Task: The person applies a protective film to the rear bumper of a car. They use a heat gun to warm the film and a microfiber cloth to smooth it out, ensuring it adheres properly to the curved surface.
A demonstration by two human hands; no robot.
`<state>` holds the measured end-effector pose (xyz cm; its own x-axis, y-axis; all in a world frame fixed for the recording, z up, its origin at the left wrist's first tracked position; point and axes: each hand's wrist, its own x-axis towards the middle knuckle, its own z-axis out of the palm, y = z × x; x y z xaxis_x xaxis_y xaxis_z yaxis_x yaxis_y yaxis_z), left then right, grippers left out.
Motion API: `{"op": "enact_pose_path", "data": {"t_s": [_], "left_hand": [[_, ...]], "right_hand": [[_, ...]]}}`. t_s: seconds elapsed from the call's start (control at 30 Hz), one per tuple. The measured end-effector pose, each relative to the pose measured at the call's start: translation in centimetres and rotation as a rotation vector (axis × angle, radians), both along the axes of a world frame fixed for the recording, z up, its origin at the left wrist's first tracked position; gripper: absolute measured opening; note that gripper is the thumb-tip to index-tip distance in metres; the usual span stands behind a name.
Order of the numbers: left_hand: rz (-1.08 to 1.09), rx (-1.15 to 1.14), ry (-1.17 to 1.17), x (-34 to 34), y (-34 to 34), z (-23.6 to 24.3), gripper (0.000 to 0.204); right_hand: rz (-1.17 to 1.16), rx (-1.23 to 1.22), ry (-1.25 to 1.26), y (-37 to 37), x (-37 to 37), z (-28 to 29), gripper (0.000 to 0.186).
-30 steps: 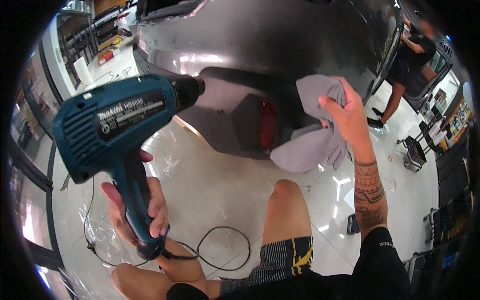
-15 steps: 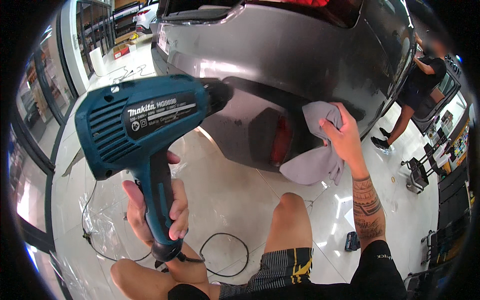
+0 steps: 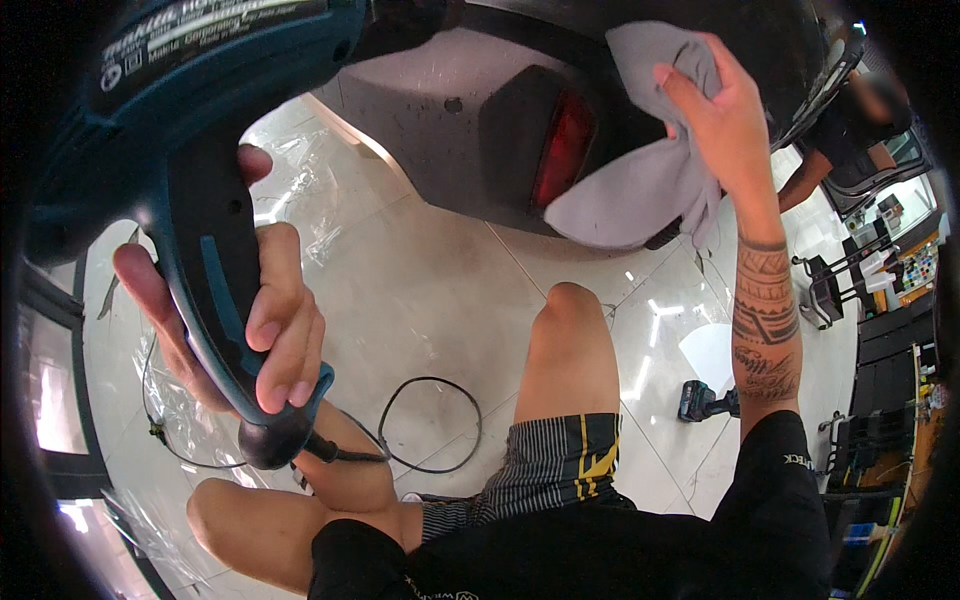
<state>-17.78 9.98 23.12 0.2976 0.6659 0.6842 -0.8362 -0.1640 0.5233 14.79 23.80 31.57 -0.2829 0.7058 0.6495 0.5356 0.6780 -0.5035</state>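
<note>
Heat gun and grey cloth are what I have in play, both held in front of the car's bumper, the gun on the left of my view and the cloth on the right, near the red reflector. I'd judge the work to be partway along: both are in hand at the bumper, but nothing I see marks any stretch as finished. Small spots dot the grey panel, and how much is left I cannot tell.

My left hand is closed round the gun's handle, fingers curled over the front, thumb at the back; whether the trigger is pressed, I can't make out. My right hand is raised, forearm upright, pinching the bunched cloth between thumb and fingers, with its flaps spreading leftward. Contact with the bumper is unclear from here.
</note>
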Motion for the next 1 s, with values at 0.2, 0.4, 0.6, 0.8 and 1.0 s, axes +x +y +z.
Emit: {"op": "enact_pose_path", "data": {"t_s": [0.2,0.4,0.6,0.8,1.0], "left_hand": [[0.368,-0.161,0.077,-0.5,-0.5,0.7,0.07],[1.12,-0.558,0.377,-1.9,2.1,-2.3,0.046],[1.053,-0.773,0.706,-6.7,6.6,-12.8,0.027],[0.9,-0.937,0.837,-7.9,8.1,-20.5,0.025],[0.877,-0.985,0.795,-8.7,8.4,-21.8,0.025]], "right_hand": [[-0.059,0.312,-0.231,-0.4,-5.0,2.7,0.026],[-0.09,0.585,-0.441,1.5,-8.0,3.3,0.026],[-0.068,0.416,-0.57,2.5,-11.1,4.4,0.024],[-0.054,0.473,-0.839,2.7,-12.2,4.7,0.021],[-0.164,0.574,-1.066,3.0,-12.8,3.9,0.022]]}}
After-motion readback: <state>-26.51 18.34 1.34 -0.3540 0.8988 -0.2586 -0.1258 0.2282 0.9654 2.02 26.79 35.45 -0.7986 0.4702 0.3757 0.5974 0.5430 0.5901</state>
